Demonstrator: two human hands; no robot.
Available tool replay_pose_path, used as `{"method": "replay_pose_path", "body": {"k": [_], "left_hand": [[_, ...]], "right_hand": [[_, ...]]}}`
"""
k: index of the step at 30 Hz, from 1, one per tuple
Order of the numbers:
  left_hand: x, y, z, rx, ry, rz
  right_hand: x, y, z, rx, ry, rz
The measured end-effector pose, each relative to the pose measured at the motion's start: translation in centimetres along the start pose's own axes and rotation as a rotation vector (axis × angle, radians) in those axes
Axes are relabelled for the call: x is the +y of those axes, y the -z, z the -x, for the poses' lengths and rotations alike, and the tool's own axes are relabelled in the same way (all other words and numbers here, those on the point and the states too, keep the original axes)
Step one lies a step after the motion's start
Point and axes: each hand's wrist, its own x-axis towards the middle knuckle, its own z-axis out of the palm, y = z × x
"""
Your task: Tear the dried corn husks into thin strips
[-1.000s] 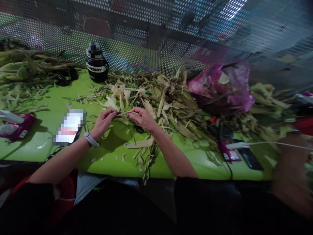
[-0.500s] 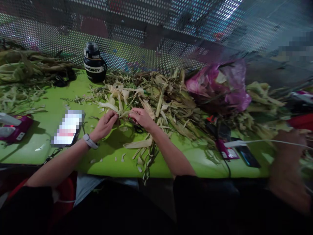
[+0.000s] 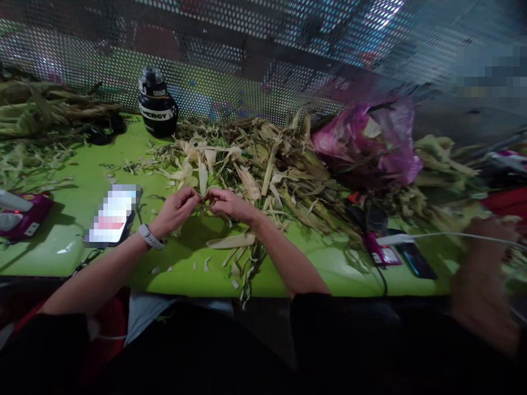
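Note:
My left hand [image 3: 177,208], with a white band on its wrist, is closed in a pinch over the green table [image 3: 177,263]. My right hand [image 3: 230,205] faces it with thumb and fingers pinched together. Between the fingertips is a thin, pale strip of corn husk [image 3: 202,196], and both hands grip it. Pale husk pieces [image 3: 187,173] lie just beyond the hands. Past my right hand spreads a heap of dry husks [image 3: 296,164]. A broad loose husk [image 3: 231,241] lies nearer me. The exact ends of the held strip are too small to make out.
A black bottle [image 3: 157,107] stands by the perforated screen [image 3: 230,60]. At left are a phone [image 3: 113,216] and a purple device [image 3: 28,216]. To the right sit a pink plastic bag [image 3: 366,145], another phone [image 3: 418,260] and another person's blurred arm [image 3: 486,274].
My right hand has shifted slightly left, closer to my left hand. The wider husk strip stretched between them before no longer shows there; the scissors below my right hand are now mostly hidden.

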Motion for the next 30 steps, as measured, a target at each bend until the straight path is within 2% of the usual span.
{"method": "replay_pose_path", "body": {"k": [3, 7, 15, 19, 24, 27, 30], "left_hand": [[0.0, -0.1, 0.0, -0.023, -0.028, -0.054], [-0.2, -0.2, 0.0, -0.017, -0.033, -0.054], [-0.9, -0.4, -0.1, 0.065, 0.09, 0.013], [-0.9, -0.5, -0.1, 0.018, 0.09, 0.071], [-1.2, -0.8, 0.2, -0.034, 0.281, 0.267], [-1.0, -1.0, 0.3, -0.03, 0.39, 0.415], [-0.6, -1.2, 0.3, -0.001, 0.439, 0.567]], "right_hand": [[0.3, -0.6, -0.4, 0.041, -0.085, -0.174], [0.7, -1.3, -0.9, 0.201, -0.077, -0.371], [1.2, -2.1, -1.2, 0.349, -0.053, -0.389], [1.4, -2.5, -1.1, 0.398, -0.056, -0.375], [1.5, -2.7, -1.1, 0.384, -0.055, -0.365], [1.7, -2.8, -1.1, 0.364, -0.035, -0.363], [2.1, -2.9, -1.2, 0.363, -0.009, -0.368]]}}
